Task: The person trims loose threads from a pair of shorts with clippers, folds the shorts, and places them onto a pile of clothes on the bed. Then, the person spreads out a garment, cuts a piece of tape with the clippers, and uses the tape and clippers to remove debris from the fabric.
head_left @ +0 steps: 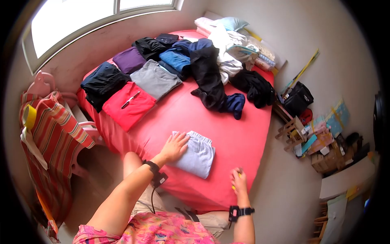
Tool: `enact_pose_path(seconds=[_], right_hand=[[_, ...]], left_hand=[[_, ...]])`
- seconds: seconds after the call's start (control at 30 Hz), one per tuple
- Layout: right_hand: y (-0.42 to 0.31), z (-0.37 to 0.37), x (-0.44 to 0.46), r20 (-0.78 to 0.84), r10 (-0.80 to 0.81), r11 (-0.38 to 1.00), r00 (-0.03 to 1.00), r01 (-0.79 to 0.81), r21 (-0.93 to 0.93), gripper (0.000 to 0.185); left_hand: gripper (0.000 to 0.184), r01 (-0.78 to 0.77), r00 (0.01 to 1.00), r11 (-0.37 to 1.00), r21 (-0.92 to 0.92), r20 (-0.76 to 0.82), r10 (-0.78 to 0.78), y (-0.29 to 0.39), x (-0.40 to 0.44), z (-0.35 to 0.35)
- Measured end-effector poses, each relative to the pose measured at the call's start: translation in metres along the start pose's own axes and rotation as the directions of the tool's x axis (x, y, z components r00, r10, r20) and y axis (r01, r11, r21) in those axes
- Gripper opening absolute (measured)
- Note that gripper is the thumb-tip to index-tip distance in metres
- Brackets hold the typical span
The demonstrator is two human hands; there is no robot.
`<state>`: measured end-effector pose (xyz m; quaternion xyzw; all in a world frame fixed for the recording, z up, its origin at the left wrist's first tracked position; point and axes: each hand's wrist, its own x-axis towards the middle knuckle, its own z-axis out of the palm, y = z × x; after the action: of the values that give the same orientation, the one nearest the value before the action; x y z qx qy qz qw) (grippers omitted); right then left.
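l hand lying open, flat on folded garment; r hand gripping sth yellow; any lift prob. needing layers held tog.

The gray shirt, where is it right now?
In the head view, the gray shirt lies on the left side of the bed, right next to the red shirt and the purple cloth.

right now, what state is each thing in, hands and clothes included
left hand, open, resting on the pale garment
right hand, closed around a yellow object
pale garment, folded
red garment, folded, pen on top
grey garment, folded
purple garment, folded
long black garment, unfolded, rumpled
white clothes, heaped loosely
striped cloth, draped over chair
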<state>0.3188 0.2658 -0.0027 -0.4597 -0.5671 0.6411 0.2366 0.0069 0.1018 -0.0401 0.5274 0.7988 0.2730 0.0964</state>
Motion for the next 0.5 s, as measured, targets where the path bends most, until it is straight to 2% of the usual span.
enact_pose_path(seconds=[0.03,0.07,0.1,0.13,0.2,0.23,0.33,0.37,0.4,0.47,0.5], right_hand=[[0.011,-0.020,-0.006,-0.162,-0.100,0.979,0.982,0.068,-0.193,0.011],[0.054,-0.067,0.014,-0.146,-0.463,0.681,0.874,0.245,-0.690,0.016],[0.034,-0.068,-0.014,-0.165,-0.443,0.237,0.881,-0.063,-0.970,0.022],[0.028,-0.062,-0.023,-0.150,-0.441,0.232,0.885,-0.050,-0.972,0.022],[0.024,-0.052,-0.028,-0.242,-0.451,0.438,0.859,-0.023,-0.899,0.026],[0.035,-0.049,-0.019,-0.166,-0.510,0.456,0.844,0.102,-0.884,0.028],[0.042,-0.017,0.000,-0.086,-0.475,0.508,0.876,0.194,-0.839,0.032],[0.045,-0.004,0.007,-0.067,-0.558,0.490,0.827,0.264,-0.831,0.037],[0.043,0.008,0.008,-0.050,-0.567,0.483,0.822,0.283,-0.829,0.037],[0.032,0.033,0.012,0.014,-0.737,0.236,0.676,0.277,-0.931,0.042],[0.030,0.041,0.016,0.008,-0.732,0.320,0.681,0.354,-0.879,0.038]], left_hand=[[0.051,-0.006,1.000,1.000,0.001,0.002,0.006,0.002,0.000,-0.001],[0.051,-0.011,1.000,1.000,0.002,0.005,0.011,0.003,-0.001,-0.002],[0.050,-0.026,1.000,1.000,-0.009,-0.005,0.025,0.000,0.000,0.001],[0.050,-0.011,1.000,1.000,-0.008,-0.009,0.011,-0.001,-0.001,0.002],[0.050,-0.029,1.000,0.999,-0.022,-0.010,0.029,-0.001,0.000,0.003],[0.051,-0.034,0.999,0.999,-0.033,-0.014,0.033,-0.001,0.000,0.003],[0.051,-0.020,1.000,0.998,-0.058,0.009,0.021,0.000,-0.001,0.002],[0.052,-0.053,0.998,0.998,-0.044,-0.040,0.051,-0.003,-0.001,0.005],[0.052,-0.044,0.998,0.998,-0.040,-0.057,0.041,-0.004,-0.003,0.005],[0.055,-0.001,0.979,0.968,-0.249,-0.196,-0.050,-0.006,-0.005,0.003],[0.057,0.072,0.953,0.976,-0.205,-0.273,-0.128,0.002,-0.011,-0.003]])
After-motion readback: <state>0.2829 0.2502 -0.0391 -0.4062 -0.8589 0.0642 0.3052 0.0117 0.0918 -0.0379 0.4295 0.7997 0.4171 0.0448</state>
